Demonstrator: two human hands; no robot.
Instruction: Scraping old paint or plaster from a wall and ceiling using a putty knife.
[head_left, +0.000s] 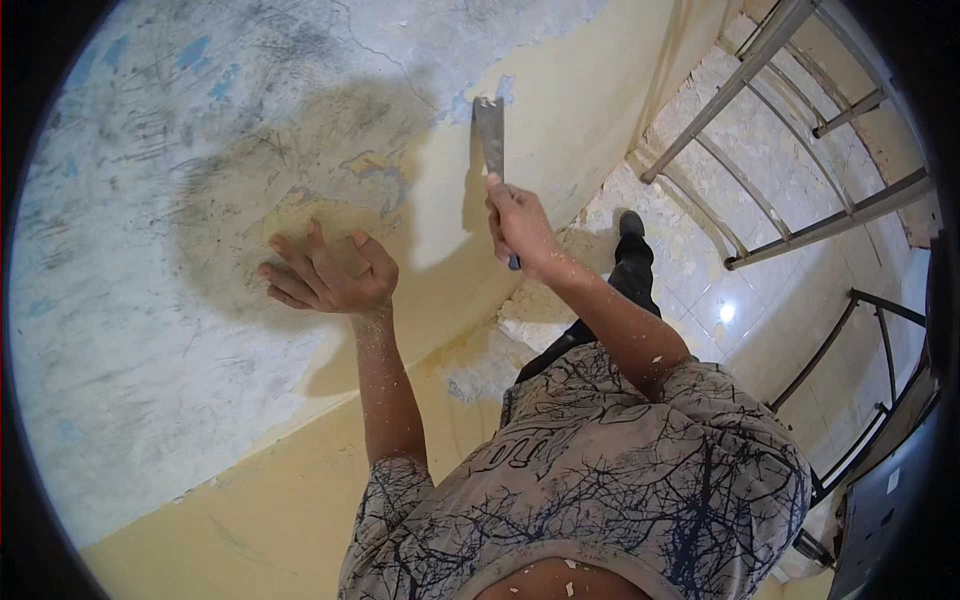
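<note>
My right hand is closed around the handle of a metal paint scraper. The scraper's blade points up the picture, its tip at the border between yellow paint and the bare grey-white wall surface. Small flakes lie on the blade tip. My left hand holds nothing; its fingers are spread against or close before the wall, over a shadowed part with scraps of yellow paint. Whether the palm touches the wall cannot be told. Pale specks cover both forearms. A thin crack runs through the bare surface.
A metal frame with curved rungs stands at the upper right on the tiled floor, where paint flakes lie. A dark metal frame and a dark panel are at the right. One shoe shows near the wall's foot.
</note>
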